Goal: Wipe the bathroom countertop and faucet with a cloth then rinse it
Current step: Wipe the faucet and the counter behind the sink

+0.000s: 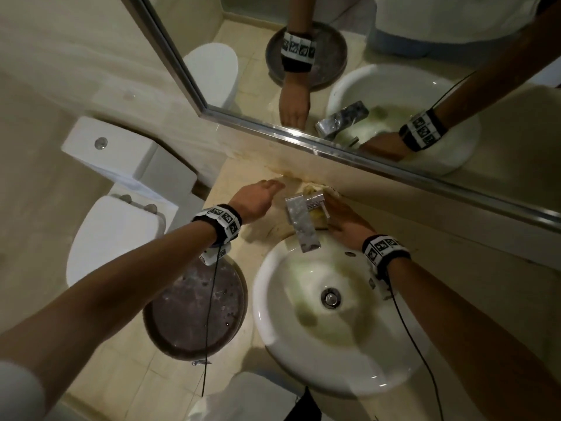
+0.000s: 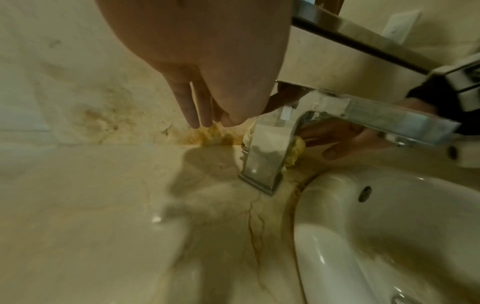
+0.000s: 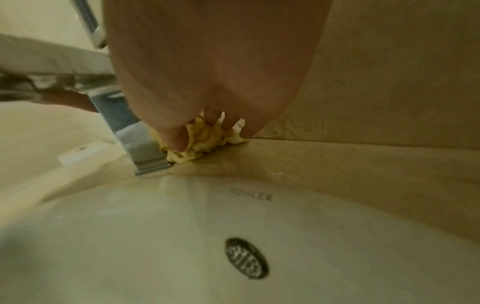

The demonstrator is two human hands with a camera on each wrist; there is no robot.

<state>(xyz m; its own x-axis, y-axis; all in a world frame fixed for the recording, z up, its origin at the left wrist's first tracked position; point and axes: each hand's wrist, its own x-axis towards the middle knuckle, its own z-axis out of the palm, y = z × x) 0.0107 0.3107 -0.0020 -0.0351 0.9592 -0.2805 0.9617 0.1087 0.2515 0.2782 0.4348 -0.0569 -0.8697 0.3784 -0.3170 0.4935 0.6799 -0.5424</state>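
The chrome faucet [image 1: 303, 221] stands on the beige countertop [image 2: 91, 195] behind the white sink [image 1: 334, 378]. My right hand [image 1: 335, 215] grips a bunched yellow cloth [image 3: 205, 139] and presses it against the counter at the faucet base [image 3: 141, 144], close to the back wall. A bit of the cloth [image 1: 312, 188] shows behind the faucet. My left hand [image 1: 271, 186] reaches in from the left with straight fingers [image 2: 193, 111]. Its tips are near the brown-stained wall joint [image 2: 197, 137], and it holds nothing.
A round dark tray [image 1: 194, 305] sits on the counter left of the sink. A toilet [image 1: 115, 235] stands beyond the counter's left edge. The mirror [image 1: 364, 71] runs along the back wall just above the faucet. The sink's overflow hole [image 3: 246, 258] faces my right wrist.
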